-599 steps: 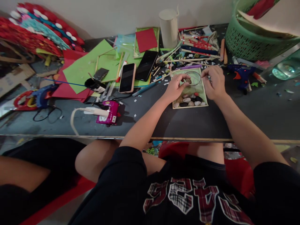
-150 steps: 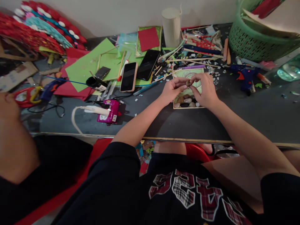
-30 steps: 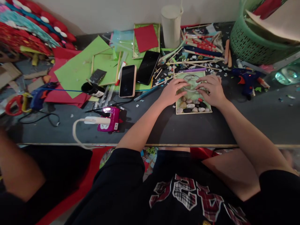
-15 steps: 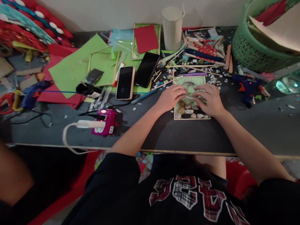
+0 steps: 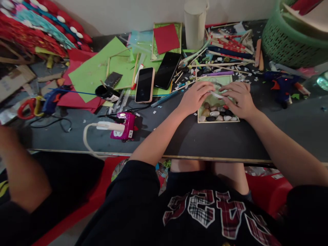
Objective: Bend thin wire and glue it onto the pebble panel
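Note:
My left hand (image 5: pixel 196 97) and my right hand (image 5: pixel 238 99) face each other, fingers closed on opposite sides of a clear round disc-like piece (image 5: pixel 216 95) with a pale rim. It is tilted above a light green panel with a thin wooden frame (image 5: pixel 237 116). Fingers hide part of the round piece, so its exact kind does not show. Across the front part of the panel lie several smooth pebbles (image 5: pixel 214 113), white, brown and black. The panel rests flat on the dark table (image 5: pixel 194 138).
Two phones (image 5: pixel 145 85) lie left of the panel. A glue gun (image 5: pixel 282 85) and a green basket (image 5: pixel 284 44) are on the right. A white jug (image 5: pixel 194 27) stands behind, near sticks and paper scraps. A purple power adapter (image 5: pixel 124 126) sits front left; another person's arm (image 5: pixel 23 171) is beside me.
The clear round piece has tilted, its near rim now showing as a pale band. Both hands stay on it. The whole view has shifted, so the table appears slightly higher and further right.

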`<state>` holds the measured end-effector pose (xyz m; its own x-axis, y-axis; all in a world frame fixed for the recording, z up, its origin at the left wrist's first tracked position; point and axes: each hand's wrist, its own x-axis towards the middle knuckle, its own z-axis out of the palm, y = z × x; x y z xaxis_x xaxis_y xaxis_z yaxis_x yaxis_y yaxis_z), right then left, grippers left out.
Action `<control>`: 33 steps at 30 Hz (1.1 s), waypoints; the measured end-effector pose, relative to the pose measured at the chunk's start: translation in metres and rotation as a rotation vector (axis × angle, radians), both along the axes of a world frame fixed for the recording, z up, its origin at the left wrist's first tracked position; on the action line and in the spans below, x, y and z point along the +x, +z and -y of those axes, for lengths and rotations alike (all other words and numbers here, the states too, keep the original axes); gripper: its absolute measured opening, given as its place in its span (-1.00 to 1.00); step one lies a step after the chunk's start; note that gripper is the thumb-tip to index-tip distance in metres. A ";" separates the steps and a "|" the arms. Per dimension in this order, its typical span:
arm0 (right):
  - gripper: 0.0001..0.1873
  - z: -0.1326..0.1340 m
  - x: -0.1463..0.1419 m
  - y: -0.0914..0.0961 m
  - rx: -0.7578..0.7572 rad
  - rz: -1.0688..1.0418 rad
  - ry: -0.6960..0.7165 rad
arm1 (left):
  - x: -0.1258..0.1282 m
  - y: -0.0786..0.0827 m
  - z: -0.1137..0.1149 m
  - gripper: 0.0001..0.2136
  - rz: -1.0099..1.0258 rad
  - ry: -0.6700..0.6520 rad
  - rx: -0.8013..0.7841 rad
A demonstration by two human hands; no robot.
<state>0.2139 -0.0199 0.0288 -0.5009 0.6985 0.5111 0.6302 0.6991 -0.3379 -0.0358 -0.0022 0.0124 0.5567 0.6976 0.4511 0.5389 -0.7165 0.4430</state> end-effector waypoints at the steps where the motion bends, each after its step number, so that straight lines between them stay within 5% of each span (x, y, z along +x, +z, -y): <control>1: -0.49 -0.001 0.001 -0.001 -0.015 0.001 -0.006 | 0.000 -0.001 -0.001 -0.51 0.010 0.009 0.008; 10: -0.48 -0.013 0.003 -0.017 -0.107 0.000 -0.025 | 0.001 -0.007 -0.006 -0.49 -0.009 0.037 0.066; 20: -0.55 -0.015 -0.009 -0.014 -0.118 0.043 0.033 | -0.002 -0.003 0.002 -0.52 -0.050 0.075 0.110; 33: -0.56 -0.018 -0.015 -0.013 -0.115 -0.006 0.083 | 0.005 -0.017 0.001 -0.53 0.047 0.253 0.293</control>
<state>0.1990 -0.0018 0.0157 -0.5567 0.7087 0.4334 0.5691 0.7054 -0.4225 -0.0303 -0.0028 -0.0046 0.3576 0.6478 0.6727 0.6984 -0.6637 0.2678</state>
